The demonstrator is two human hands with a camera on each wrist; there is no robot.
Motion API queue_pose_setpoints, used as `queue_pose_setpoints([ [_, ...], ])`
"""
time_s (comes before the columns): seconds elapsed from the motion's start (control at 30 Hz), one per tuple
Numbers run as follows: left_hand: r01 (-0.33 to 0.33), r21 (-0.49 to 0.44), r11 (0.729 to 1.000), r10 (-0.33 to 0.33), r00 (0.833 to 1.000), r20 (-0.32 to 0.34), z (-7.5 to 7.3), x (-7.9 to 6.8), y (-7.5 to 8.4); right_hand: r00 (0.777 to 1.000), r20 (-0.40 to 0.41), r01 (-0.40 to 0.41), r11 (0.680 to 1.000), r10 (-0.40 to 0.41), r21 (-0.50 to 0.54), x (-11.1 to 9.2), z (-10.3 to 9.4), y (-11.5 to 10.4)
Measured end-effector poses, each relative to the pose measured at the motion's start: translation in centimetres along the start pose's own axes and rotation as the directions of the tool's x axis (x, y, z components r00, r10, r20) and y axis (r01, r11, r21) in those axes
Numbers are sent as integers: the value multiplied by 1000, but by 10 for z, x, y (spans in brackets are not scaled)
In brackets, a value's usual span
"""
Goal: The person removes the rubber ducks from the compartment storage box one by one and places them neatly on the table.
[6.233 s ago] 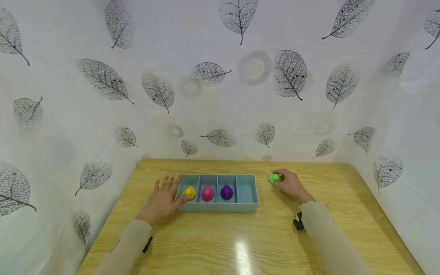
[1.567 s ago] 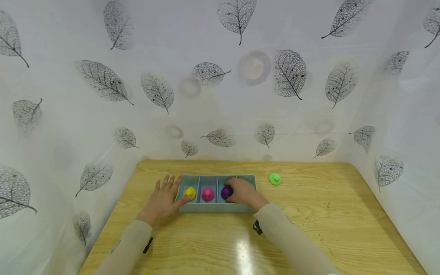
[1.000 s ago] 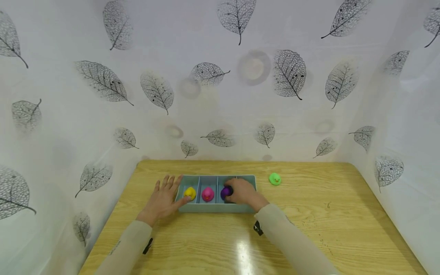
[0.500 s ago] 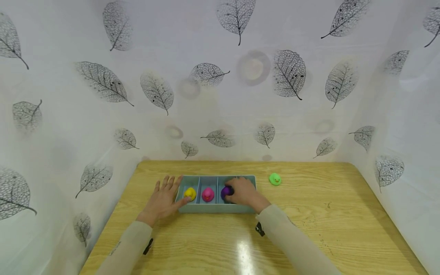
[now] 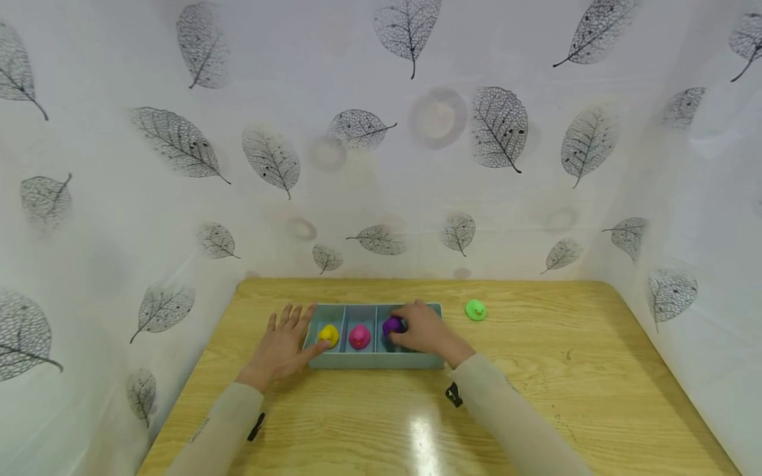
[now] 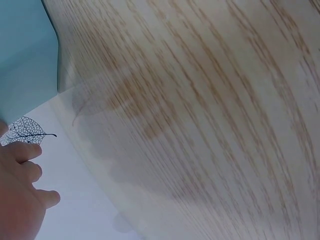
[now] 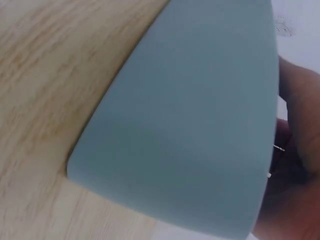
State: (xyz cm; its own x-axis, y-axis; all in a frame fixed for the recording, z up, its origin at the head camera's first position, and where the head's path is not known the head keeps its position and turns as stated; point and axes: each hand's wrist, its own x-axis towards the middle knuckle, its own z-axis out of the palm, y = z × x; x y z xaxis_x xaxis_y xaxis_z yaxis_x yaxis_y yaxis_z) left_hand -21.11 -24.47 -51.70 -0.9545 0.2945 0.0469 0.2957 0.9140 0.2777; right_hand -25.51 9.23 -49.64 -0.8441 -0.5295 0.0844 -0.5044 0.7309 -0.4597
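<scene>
A pale blue-grey box [image 5: 375, 361] with side-by-side compartments sits on the table. My right hand [image 5: 425, 327] reaches over its right end and pinches a purple rubber duck [image 5: 390, 326] between thumb and fingers, at the third compartment. In the right wrist view the box's outer wall [image 7: 175, 125] partly hides that hand [image 7: 305, 120]. My left hand [image 5: 278, 347] lies spread at the box's left end, its thumb over the front rim beside a yellow rubber duck [image 5: 329, 332]. A pink rubber duck [image 5: 360, 336] stands in the second compartment.
A green rubber duck [image 5: 475, 310] stands on the wooden table [image 5: 333, 423], right of the box. Behind and at both sides hangs a white curtain [image 5: 369, 185] with a leaf print.
My right hand has left the green duck on the table and moved left to the purple duck. Just now the purple duck has risen slightly in its grip. The left hand has stayed put.
</scene>
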Motion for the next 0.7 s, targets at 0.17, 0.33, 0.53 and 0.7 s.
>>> queue_pose_setpoints([
  [0.17,-2,0,1000,2,1000,-10,0,0,0,1000,-9,26,999,-26,43,-2,-4,5],
  [0.33,-1,-4,1000,1,1000,-5,1,0,0,999,-22,40,993,-37,114,-6,-9,9],
  [0.53,2,-8,1000,-2,1000,-8,1,0,-1,996,-67,69,980,-58,184,-10,-15,14],
  [0.7,-1,6,1000,1,1000,-19,4,0,-3,995,-98,52,971,-29,234,-17,-22,18],
])
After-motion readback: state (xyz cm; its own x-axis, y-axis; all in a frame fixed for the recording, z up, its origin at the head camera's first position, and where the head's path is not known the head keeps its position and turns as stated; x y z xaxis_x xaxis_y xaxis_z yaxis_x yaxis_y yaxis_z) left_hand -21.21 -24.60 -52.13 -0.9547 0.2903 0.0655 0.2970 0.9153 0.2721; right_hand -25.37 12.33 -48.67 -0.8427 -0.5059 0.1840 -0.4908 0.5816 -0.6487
